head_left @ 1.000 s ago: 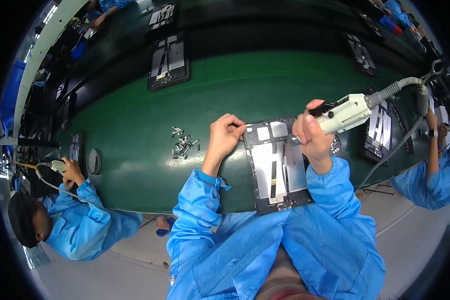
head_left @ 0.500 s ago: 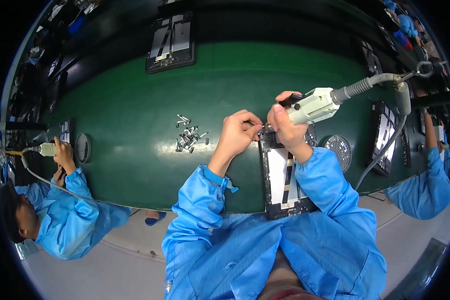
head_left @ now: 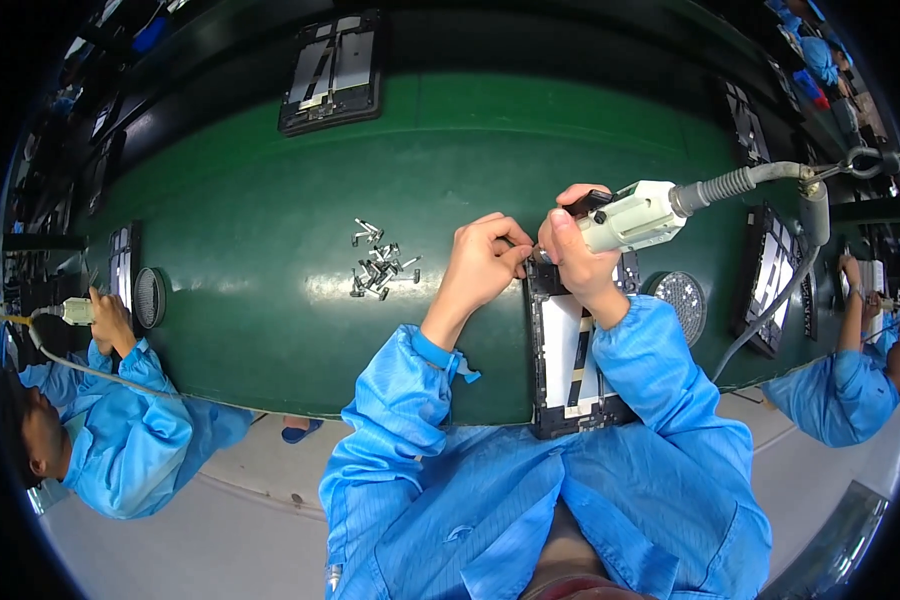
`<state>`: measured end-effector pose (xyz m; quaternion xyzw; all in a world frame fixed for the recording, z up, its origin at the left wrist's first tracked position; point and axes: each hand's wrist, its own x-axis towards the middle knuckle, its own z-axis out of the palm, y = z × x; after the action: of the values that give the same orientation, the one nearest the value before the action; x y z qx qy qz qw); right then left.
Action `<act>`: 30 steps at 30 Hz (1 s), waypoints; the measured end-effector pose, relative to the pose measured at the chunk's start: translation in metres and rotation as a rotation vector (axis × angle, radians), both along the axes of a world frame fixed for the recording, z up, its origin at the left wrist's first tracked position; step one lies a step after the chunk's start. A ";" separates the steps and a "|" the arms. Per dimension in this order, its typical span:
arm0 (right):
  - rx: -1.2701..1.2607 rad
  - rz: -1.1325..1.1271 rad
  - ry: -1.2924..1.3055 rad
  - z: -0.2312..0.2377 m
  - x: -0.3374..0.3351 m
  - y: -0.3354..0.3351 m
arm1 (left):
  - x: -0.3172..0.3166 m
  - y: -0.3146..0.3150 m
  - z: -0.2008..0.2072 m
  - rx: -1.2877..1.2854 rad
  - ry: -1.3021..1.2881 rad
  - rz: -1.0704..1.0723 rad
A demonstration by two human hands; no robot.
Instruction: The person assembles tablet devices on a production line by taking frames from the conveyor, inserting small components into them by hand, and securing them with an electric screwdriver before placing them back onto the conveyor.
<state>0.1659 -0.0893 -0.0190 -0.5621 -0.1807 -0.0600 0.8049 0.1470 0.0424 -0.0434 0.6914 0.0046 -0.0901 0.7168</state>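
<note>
My right hand [head_left: 582, 265] is wrapped round a pale electric screwdriver [head_left: 638, 216], which lies slanted with its cable end to the upper right. The driver's tip points left, toward the fingertips of my left hand [head_left: 482, 265]. Those fingers are pinched at the far left corner of an opened tablet [head_left: 560, 350]; whatever is between them is too small to make out. The tablet lies in front of me, its black frame and white inner panel showing. My right forearm covers part of its right side.
Left of my hands lies a loose pile of small metal-and-black parts [head_left: 382, 268]. A round dish of small pieces [head_left: 678, 305] sits right of the tablet. Other opened tablets [head_left: 335, 75] lie farther off. The screwdriver's grey cable [head_left: 775, 300] hangs at right. Co-workers sit on both sides.
My hands stay at the tablet's far left corner, almost unmoved. The view has shifted slightly. At the left, a co-worker's hand and screwdriver have moved; at the right, another co-worker has shifted.
</note>
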 end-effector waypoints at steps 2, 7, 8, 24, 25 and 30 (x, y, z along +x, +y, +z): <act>-0.015 -0.011 -0.011 0.002 -0.001 -0.001 | 0.000 0.000 0.001 0.002 -0.014 0.001; -0.104 -0.028 0.054 -0.002 0.000 -0.001 | 0.000 0.000 -0.003 0.005 -0.037 0.011; -0.103 -0.026 0.056 -0.001 0.000 0.001 | 0.000 0.000 -0.005 0.005 -0.053 0.017; -0.199 0.020 -0.052 -0.001 -0.002 0.006 | -0.001 -0.002 -0.008 -0.015 -0.072 0.041; -0.193 -0.002 -0.049 -0.001 -0.002 0.005 | -0.001 -0.003 -0.007 -0.015 -0.073 0.042; -0.155 -0.016 -0.030 0.004 -0.008 0.010 | -0.005 0.001 -0.005 0.011 -0.083 0.053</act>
<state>0.1583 -0.0797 -0.0149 -0.6232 -0.1923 -0.0608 0.7556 0.1420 0.0431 -0.0480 0.6979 -0.0064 -0.0423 0.7149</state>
